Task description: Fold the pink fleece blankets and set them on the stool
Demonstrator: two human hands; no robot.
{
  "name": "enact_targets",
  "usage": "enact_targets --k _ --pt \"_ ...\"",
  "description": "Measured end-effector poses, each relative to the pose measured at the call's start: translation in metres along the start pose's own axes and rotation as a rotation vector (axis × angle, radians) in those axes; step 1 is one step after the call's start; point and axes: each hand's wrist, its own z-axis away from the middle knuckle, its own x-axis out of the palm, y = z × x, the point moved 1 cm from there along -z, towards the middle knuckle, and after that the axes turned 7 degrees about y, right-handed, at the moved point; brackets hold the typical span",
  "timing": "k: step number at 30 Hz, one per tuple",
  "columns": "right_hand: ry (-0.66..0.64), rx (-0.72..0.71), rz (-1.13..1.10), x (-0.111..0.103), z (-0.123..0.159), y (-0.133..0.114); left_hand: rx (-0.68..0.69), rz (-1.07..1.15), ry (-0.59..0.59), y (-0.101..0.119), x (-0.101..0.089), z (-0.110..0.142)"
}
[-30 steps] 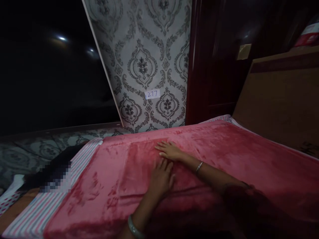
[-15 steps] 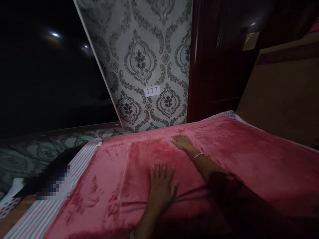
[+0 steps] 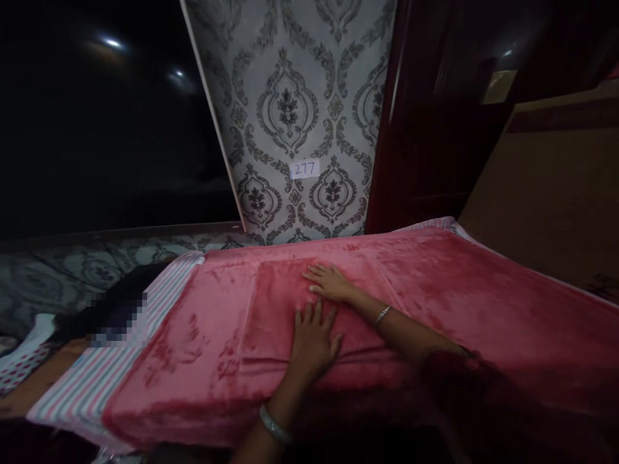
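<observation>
A folded plush pink-red cloth [image 3: 271, 316] lies flat on a plush pink blanket [image 3: 164, 361] of much the same colour. Its layered fold shows along the near edge. My left hand [image 3: 313, 341] rests palm down on the middle of the cloth, fingers spread, with a bangle on the wrist. Just beyond it, my right hand [image 3: 331, 283] lies flat near the cloth's far edge, fingers stretched to the left and close to the left fingertips. Neither hand grips anything.
A striped sheet [image 3: 111, 348] shows past the blanket's left edge. Behind stand a patterned wall [image 3: 290, 129] with a "277" label [image 3: 304, 169], a large dark screen [image 3: 111, 129] and a dark red door [image 3: 425, 154]. A cardboard box [image 3: 546, 187] is at the right.
My right hand has slid left across the cloth, closer to my left hand. The left hand stays flat on it. The view has shifted slightly.
</observation>
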Motion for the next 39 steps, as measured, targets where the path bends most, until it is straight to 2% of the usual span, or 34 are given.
enact_targets --k 6,8,10,13,15,18,20,24,28,32,36,39 --pt "-0.05 0.082 0.001 -0.002 0.0 -0.012 0.011 0.006 0.01 0.004 -0.007 0.01" --pt "-0.036 0.096 -0.003 -0.003 0.003 -0.018 0.04 0.096 0.008 0.003 -0.018 0.012" --pt "0.017 0.072 0.013 0.001 0.007 -0.025 0.057 0.242 0.02 -0.004 -0.034 0.004" --pt "0.109 0.053 0.066 0.015 0.015 -0.033 0.048 0.368 0.062 -0.023 -0.055 -0.033" --pt "0.151 0.074 0.076 0.023 0.02 -0.034 0.05 0.298 -0.014 -0.043 -0.058 -0.067" --pt "0.179 0.073 0.058 0.031 0.023 -0.034 -0.063 0.044 -0.207 -0.078 -0.043 -0.106" --pt "0.181 0.056 0.047 0.032 0.023 -0.033 -0.123 -0.038 -0.26 -0.098 -0.028 -0.118" --pt "0.179 0.054 0.043 0.032 0.022 -0.031 -0.165 -0.086 -0.248 -0.116 -0.005 -0.113" --pt "0.177 0.061 0.045 0.032 0.023 -0.032 -0.163 -0.114 -0.253 -0.119 0.0 -0.109" --pt "0.173 0.066 0.056 0.03 0.024 -0.034 -0.224 -0.159 -0.275 -0.134 -0.01 -0.11" --pt "0.157 0.073 0.059 0.028 0.025 -0.034 -0.33 -0.204 -0.308 -0.157 -0.027 -0.103" --pt "0.147 0.08 0.055 0.026 0.026 -0.034 -0.379 -0.251 -0.311 -0.161 -0.043 -0.095"
